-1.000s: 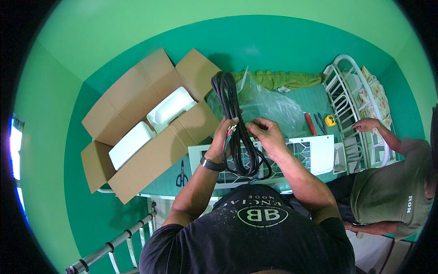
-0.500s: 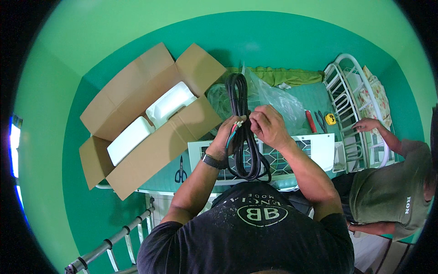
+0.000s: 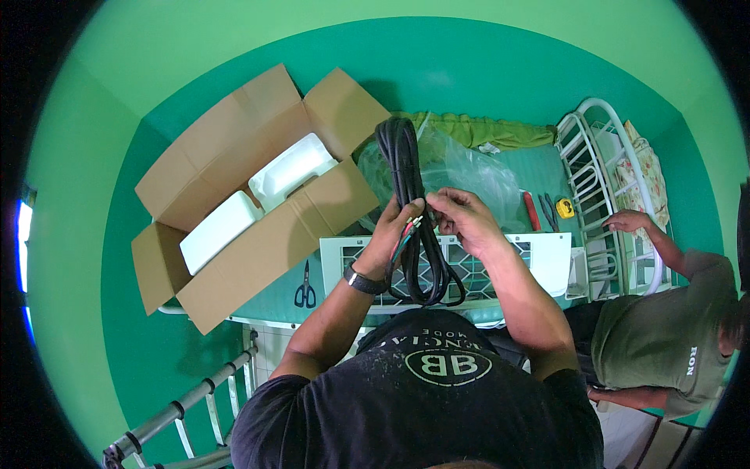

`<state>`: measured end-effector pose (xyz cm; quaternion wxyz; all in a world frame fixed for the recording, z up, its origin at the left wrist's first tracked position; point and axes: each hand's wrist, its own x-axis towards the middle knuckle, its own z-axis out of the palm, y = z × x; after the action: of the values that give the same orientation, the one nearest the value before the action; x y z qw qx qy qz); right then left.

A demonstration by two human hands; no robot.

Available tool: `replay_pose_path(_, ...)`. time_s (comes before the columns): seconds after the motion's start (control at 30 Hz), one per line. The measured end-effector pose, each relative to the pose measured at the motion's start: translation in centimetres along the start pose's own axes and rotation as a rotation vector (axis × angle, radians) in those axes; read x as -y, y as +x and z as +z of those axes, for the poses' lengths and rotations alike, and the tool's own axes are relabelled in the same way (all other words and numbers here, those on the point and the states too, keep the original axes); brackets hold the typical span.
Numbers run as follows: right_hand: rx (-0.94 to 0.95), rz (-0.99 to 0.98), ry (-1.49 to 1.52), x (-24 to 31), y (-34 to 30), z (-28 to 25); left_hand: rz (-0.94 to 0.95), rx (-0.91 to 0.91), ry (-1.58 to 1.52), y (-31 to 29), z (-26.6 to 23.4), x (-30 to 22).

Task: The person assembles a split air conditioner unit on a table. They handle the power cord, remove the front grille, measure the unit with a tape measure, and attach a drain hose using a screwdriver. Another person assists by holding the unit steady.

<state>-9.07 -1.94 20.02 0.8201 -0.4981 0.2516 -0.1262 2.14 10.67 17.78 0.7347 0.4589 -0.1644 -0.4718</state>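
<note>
A looped bundle of black electrical cable (image 3: 403, 160) hangs upright between my hands, above a white panel with a hexagon-pattern grille (image 3: 549, 258). My left hand (image 3: 384, 241), a dark watch on its wrist, is closed around the bundle's middle. Several thin coloured wire ends (image 3: 408, 233), red and green among them, stick out beside the left thumb. My right hand (image 3: 471, 225) has thumb and fingers pinched together at the bundle's right side, close to the left thumb. Whatever lies between those fingertips is too small to make out.
An open cardboard box (image 3: 258, 242) with white foam blocks (image 3: 221, 232) stands left. Scissors (image 3: 305, 291) lie near it. Clear plastic (image 3: 476, 176), a red-handled tool (image 3: 532, 211), pliers (image 3: 551, 211) and a yellow tape measure (image 3: 565, 208) lie beyond the panel. A co-worker (image 3: 652, 336) is right, beside a white bed rail (image 3: 582, 148).
My right hand has shifted slightly down, and its fingers have turned inward against the cable bundle. The bundle leans a little more to the left. The coloured wire ends have dipped.
</note>
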Motion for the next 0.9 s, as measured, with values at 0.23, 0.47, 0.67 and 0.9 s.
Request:
replay_pose_path(0.23,0.110,-0.629,-0.929,1.6,-0.5,-1.2,-0.073,0.052,-0.006,0.1,0.0,-0.6)
replay_pose_path(0.47,0.165,-1.373,-1.572,4.9,-0.1,-2.2,-0.307,0.160,-0.006,0.5,-0.3,-1.7)
replay_pose_path(0.67,-0.227,-0.133,-0.283,1.8,-0.3,-2.4,-0.158,0.039,0.084,0.3,0.2,-1.2)
replay_pose_path(0.9,0.011,-0.026,-0.235,1.0,0.3,-1.5,-0.018,0.111,0.144,0.0,0.8,-0.7)
